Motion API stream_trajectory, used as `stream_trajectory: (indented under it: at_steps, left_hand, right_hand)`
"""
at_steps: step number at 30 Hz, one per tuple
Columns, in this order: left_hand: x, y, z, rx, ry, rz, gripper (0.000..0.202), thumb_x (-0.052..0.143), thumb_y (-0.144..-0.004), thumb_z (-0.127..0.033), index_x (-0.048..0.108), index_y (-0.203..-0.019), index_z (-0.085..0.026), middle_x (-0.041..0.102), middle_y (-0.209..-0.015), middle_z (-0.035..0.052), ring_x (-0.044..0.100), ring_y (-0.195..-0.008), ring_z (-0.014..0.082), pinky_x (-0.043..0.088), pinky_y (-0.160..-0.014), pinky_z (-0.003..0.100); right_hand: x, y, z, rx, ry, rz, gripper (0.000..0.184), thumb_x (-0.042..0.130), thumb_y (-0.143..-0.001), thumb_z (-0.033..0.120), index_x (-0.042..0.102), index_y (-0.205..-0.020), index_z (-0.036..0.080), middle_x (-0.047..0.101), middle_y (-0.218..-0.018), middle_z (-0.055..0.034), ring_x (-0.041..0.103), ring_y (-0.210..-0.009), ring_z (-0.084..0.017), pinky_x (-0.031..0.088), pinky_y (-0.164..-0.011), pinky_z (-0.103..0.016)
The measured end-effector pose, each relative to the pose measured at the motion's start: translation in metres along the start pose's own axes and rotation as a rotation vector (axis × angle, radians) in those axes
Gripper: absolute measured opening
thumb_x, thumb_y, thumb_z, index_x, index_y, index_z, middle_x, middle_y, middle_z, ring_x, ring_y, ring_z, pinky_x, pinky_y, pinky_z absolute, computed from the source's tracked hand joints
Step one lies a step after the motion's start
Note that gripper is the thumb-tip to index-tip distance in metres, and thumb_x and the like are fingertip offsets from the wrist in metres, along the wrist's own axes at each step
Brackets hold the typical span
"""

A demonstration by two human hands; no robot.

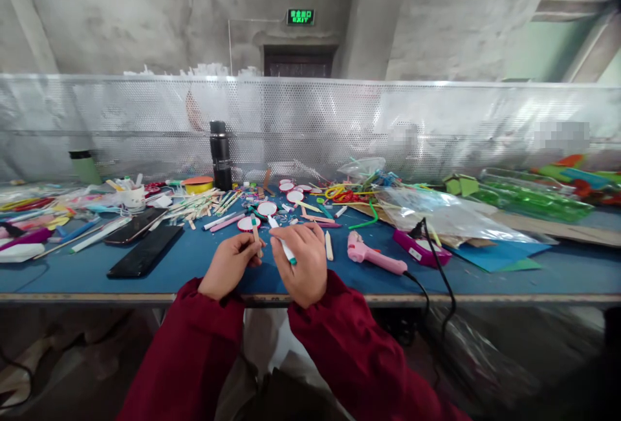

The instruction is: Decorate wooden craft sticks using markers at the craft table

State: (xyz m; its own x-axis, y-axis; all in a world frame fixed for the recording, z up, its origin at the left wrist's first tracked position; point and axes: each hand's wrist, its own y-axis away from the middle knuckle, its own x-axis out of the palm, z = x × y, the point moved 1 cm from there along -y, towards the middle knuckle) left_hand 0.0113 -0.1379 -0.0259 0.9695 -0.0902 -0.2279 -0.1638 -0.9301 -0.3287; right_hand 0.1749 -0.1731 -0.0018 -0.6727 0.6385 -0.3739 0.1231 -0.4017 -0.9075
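Note:
My left hand (229, 264) is closed round a wooden craft stick (256, 237) that carries a small red-rimmed white disc (248, 223) at its far end. My right hand (299, 262) grips a white marker with a green tip (284, 244), its point held close to the stick. Both hands rest over the blue table (204, 264), near its front edge. My sleeves are dark red. More red-rimmed discs (267, 208) lie just beyond my hands.
A pink glue gun (373, 254) with a black cord lies right of my hands, a magenta one (420, 248) behind it. Two black phones (144, 251) lie at left. A black flask (220, 154), loose sticks (201, 204), plastic bags (436, 213) and a perforated metal screen stand behind.

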Motion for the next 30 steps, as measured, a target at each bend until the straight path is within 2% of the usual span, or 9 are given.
stream_trajectory:
  at_steps: [4, 8, 14, 18, 26, 28, 30]
  left_hand:
    - [0.0, -0.001, 0.003, -0.012, 0.008, 0.003, 0.032, 0.058, -0.083, -0.046, 0.066, -0.088, -0.016, 0.065, -0.076, 0.0016, 0.061, -0.065, 0.0136, 0.049, -0.062, 0.024]
    - [0.0, 0.0, 0.001, -0.013, -0.002, -0.014, 0.032, 0.058, -0.084, -0.047, 0.066, -0.085, -0.016, 0.066, -0.075, 0.0023, 0.062, -0.065, 0.0139, 0.049, -0.062, 0.024]
    - [0.0, 0.002, -0.004, -0.004, -0.033, -0.009, 0.032, 0.059, -0.083, -0.047, 0.066, -0.081, -0.016, 0.066, -0.073, 0.002, 0.062, -0.063, 0.0137, 0.05, -0.062, 0.024]
    - [-0.001, 0.003, -0.005, 0.003, -0.046, 0.004, 0.032, 0.058, -0.084, -0.047, 0.066, -0.082, -0.016, 0.066, -0.075, 0.0023, 0.062, -0.065, 0.0143, 0.05, -0.062, 0.024]
    - [-0.001, 0.003, -0.004, -0.014, -0.046, 0.004, 0.031, 0.059, -0.083, -0.047, 0.067, -0.082, -0.017, 0.068, -0.078, 0.0029, 0.062, -0.066, 0.0147, 0.049, -0.063, 0.025]
    - [-0.001, 0.003, -0.004, -0.02, -0.058, 0.005, 0.031, 0.058, -0.083, -0.047, 0.068, -0.084, -0.018, 0.068, -0.077, 0.0027, 0.062, -0.066, 0.0148, 0.05, -0.063, 0.025]
    - [-0.001, 0.003, -0.004, -0.022, -0.072, 0.006, 0.031, 0.058, -0.084, -0.047, 0.067, -0.084, -0.018, 0.067, -0.076, 0.0024, 0.062, -0.066, 0.0147, 0.049, -0.064, 0.025]
  right_hand:
    - [-0.028, 0.005, -0.018, 0.035, 0.135, 0.019, 0.015, 0.054, -0.093, 0.028, 0.067, -0.101, 0.026, 0.072, -0.099, -0.0025, 0.063, -0.097, -0.02, 0.035, -0.095, -0.039]
    - [-0.055, 0.013, -0.037, 0.041, 0.259, 0.082, 0.028, 0.058, -0.09, 0.033, 0.064, -0.116, 0.025, 0.07, -0.111, -0.0061, 0.062, -0.105, -0.024, 0.037, -0.095, -0.041]
    - [-0.077, 0.023, -0.044, 0.051, 0.34, 0.19, 0.03, 0.052, -0.092, 0.026, 0.064, -0.119, 0.025, 0.07, -0.109, -0.0059, 0.061, -0.104, -0.024, 0.036, -0.093, -0.041]
    - [-0.071, 0.021, -0.046, 0.06, 0.365, 0.216, 0.028, 0.054, -0.09, 0.025, 0.066, -0.116, 0.026, 0.07, -0.104, -0.005, 0.061, -0.1, -0.023, 0.034, -0.094, -0.042]
    - [-0.026, 0.031, -0.046, 0.053, 0.452, 0.145, 0.014, 0.066, -0.083, 0.032, 0.071, -0.094, 0.026, 0.067, -0.08, -0.003, 0.057, -0.088, -0.023, 0.024, -0.106, -0.052]
    - [-0.027, 0.032, -0.047, 0.033, 0.465, 0.138, 0.016, 0.066, -0.083, 0.033, 0.071, -0.097, 0.027, 0.068, -0.081, -0.0028, 0.056, -0.087, -0.023, 0.024, -0.105, -0.051]
    - [-0.036, 0.029, -0.054, 0.027, 0.478, 0.155, 0.018, 0.066, -0.084, 0.032, 0.071, -0.101, 0.028, 0.071, -0.086, -0.0033, 0.057, -0.089, -0.023, 0.026, -0.101, -0.049]
